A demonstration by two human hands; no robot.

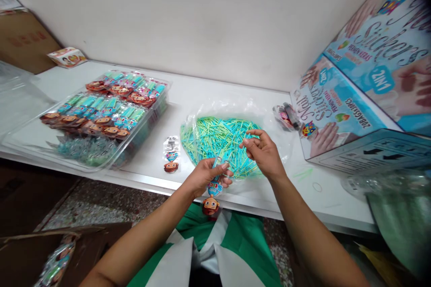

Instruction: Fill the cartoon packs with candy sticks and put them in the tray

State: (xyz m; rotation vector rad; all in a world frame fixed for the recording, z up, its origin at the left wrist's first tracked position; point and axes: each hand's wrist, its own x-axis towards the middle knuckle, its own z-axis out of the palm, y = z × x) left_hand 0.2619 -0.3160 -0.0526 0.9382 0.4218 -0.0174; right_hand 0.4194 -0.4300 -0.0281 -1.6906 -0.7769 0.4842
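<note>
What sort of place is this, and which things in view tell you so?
Probably a small packing workplace: a clear tub holds rows of matching packets, loose green and blue sticks lie heaped alongside, and a printed carton stands nearby.

white table (178, 107) | clear tray (144, 130) | stick-filled bag (232, 106) | lone sachet (171, 161) | blue carton (332, 107) | dark bundle (291, 115), contents unclear
</note>
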